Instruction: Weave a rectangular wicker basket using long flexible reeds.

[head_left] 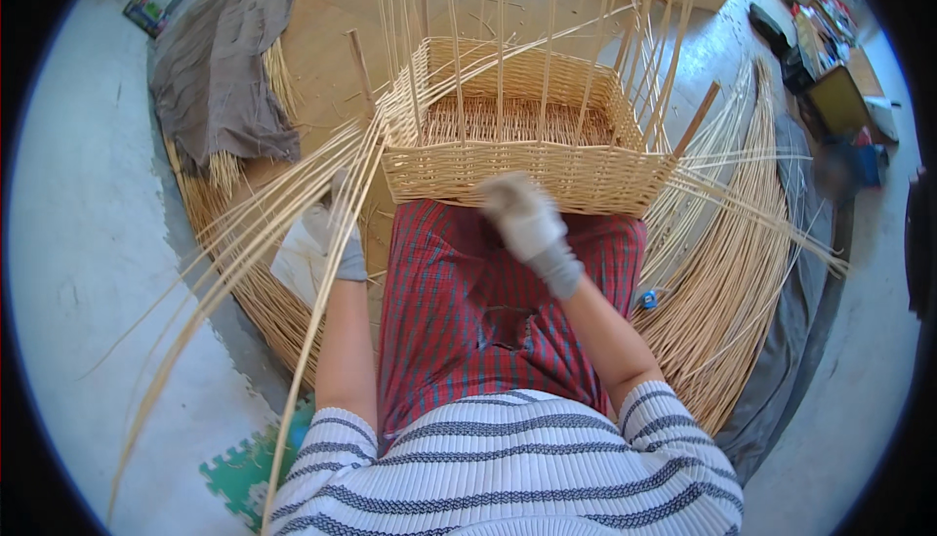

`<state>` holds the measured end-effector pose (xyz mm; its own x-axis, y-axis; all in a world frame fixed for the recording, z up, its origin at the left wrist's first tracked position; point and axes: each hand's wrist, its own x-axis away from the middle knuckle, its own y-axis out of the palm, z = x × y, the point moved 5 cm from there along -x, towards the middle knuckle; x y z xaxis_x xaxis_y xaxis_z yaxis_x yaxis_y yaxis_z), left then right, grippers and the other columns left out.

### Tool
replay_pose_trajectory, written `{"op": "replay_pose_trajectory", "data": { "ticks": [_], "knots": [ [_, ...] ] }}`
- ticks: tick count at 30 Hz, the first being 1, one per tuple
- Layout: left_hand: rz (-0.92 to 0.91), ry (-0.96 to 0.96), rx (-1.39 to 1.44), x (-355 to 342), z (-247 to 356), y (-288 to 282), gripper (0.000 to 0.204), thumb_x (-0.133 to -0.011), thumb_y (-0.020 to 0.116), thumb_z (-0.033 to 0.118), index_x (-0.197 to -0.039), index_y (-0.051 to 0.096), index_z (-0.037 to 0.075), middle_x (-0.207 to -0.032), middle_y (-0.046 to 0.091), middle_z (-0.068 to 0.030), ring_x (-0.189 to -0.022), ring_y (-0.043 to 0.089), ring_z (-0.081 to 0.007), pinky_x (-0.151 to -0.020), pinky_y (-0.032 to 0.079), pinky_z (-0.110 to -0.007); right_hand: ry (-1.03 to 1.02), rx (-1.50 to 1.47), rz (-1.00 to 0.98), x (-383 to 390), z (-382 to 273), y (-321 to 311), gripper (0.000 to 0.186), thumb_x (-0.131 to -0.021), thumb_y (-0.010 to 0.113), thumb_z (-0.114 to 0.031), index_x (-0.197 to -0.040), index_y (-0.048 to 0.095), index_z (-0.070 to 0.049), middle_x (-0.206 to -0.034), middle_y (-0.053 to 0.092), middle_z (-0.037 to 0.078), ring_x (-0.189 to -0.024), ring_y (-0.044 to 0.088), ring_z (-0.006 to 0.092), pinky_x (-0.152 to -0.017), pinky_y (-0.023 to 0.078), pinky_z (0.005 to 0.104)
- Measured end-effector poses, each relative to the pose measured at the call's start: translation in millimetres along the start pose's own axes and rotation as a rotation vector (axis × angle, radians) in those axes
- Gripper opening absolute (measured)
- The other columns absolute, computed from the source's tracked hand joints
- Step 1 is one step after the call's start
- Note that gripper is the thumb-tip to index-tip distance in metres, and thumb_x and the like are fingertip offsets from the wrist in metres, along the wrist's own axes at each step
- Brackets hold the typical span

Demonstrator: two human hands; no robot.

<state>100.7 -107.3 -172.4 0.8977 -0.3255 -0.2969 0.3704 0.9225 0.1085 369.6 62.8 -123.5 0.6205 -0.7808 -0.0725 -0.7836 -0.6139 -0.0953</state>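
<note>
A rectangular wicker basket, partly woven, stands at the front of my lap, with upright stakes rising from its walls. My right hand, in a whitish-grey glove, is at the basket's near wall, its fingers smeared by motion. My left hand, gloved too, is below the basket's near left corner among a fan of long loose willow rods. These rods cross in front of it and hide its fingers, so any grip there cannot be made out.
Thick wooden posts stand at the basket's corners, one at the near right. A large bundle of rods lies at the right, and another at the left. Grey cloth covers rods at the far left. A small blue object lies beside my right knee.
</note>
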Motion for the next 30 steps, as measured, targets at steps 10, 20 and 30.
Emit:
{"op": "replay_pose_trajectory", "data": {
  "ticks": [10, 20, 30],
  "knots": [
    [-0.82, 0.077, -0.182, -8, 107, 28, 0.065, -0.093, 0.063, 0.012, -0.149, 0.031, 0.001, -0.146, 0.045, -0.0117, -0.133, 0.046, -0.0203, -0.109, 0.039, -0.032, -0.927, 0.401, -0.848, 75, -70, 209, 0.035, -0.076, 0.071, -0.037, -0.101, 0.067, -0.012, -0.096, 0.065, 0.01, -0.094, 0.062, 0.0304, -0.081, 0.051, 0.043],
    [-0.375, -0.053, 0.358, -67, 80, 22, 0.031, -0.106, 0.041, 0.025, -0.121, 0.052, 0.0, -0.057, 0.04, 0.0042, -0.057, 0.048, -0.0078, -0.105, 0.046, -0.045, -0.038, -0.503, 0.239, -59, -32, -21, 0.058, -0.105, 0.032, -0.048, -0.067, 0.05, -0.009, -0.057, 0.044, 0.001, -0.048, 0.042, 0.0148, -0.059, 0.049, 0.0351],
    [-0.116, 0.082, 0.063, 8, 43, 55, 0.059, -0.093, 0.062, 0.043, -0.126, 0.05, -0.004, -0.103, 0.061, -0.0137, -0.094, 0.06, -0.0215, -0.11, 0.038, -0.038, -0.015, -0.166, 0.18, -59, 32, -50, 0.014, -0.095, 0.059, 0.0, -0.108, 0.061, -0.001, -0.091, 0.067, 0.005, -0.093, 0.065, 0.0125, -0.084, 0.054, 0.0259]
  ]
}}
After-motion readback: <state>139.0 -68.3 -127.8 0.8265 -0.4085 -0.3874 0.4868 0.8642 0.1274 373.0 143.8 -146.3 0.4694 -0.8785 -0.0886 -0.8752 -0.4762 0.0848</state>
